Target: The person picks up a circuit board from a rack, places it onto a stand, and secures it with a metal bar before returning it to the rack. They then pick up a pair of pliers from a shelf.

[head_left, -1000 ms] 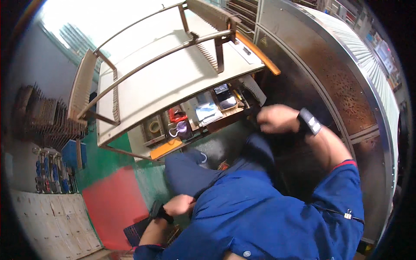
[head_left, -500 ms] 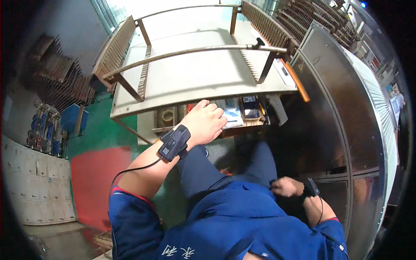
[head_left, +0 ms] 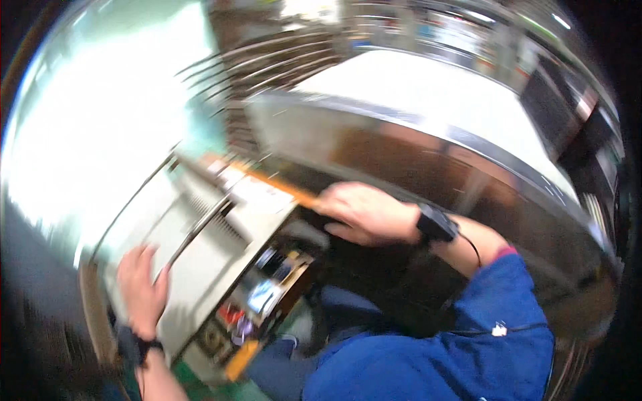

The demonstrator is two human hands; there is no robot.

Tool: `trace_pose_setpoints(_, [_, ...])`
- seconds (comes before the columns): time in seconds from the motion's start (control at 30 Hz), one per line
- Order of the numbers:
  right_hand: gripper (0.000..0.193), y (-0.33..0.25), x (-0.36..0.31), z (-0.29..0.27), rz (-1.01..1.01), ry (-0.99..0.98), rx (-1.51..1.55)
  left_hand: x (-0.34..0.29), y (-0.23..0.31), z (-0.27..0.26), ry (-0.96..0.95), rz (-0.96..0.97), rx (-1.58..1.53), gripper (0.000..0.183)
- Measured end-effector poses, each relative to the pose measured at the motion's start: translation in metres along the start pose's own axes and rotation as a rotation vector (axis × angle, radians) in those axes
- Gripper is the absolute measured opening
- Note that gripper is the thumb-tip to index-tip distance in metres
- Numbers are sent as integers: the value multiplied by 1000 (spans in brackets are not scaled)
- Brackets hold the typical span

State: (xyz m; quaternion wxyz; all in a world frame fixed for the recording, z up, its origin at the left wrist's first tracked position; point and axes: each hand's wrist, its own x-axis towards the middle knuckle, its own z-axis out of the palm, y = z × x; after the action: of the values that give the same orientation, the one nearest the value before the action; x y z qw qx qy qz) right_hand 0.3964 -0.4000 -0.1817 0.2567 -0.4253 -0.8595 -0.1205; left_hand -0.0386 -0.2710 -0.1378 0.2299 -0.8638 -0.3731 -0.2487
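Your left hand (head_left: pixel 142 287) is open and looks empty, fingers parted and thumb out, up over the left part of the white table (head_left: pixel 194 275). The thumb's right by the near end of the metal rail (head_left: pixel 199 227) on the rack above the tabletop — can't tell if it's touching. Your right hand (head_left: pixel 361 212) has its fingers partly bent at the near end of the orange strip (head_left: pixel 281 186), which runs along the table's right edge. It's too blurry to say whether you've got a grip on that or are just beside it. Under the tabletop, the shelf (head_left: pixel 286 302) has a red item (head_left: pixel 231 313) next to a purple one (head_left: pixel 243 329). Big metal cabinet (head_left: pixel 401 154) stands beyond your right hand — brownish patches on its side.
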Motion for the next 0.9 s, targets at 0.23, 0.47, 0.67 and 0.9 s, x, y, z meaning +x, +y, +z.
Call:
trace_pose_setpoints(0.23, [53, 93, -49, -221, 208, 515, -1014, -4, -38, 36, -233, -46, -192, 32])
trace_pose_setpoints(0.47, [54, 63, -161, -391, 314, 944, -1719, 21, -5, 2, -698, -226, -353, 51])
trace_pose_setpoints(0.67, [80, 73, -291, -436, 784, 1054, -1770, 19, -10, 8, -737, -325, -437, 61])
trace_pose_setpoints(0.9, [84, 124, -311, -435, 1056, 1165, -1303, 17, -17, 8, -744, -462, -426, 64])
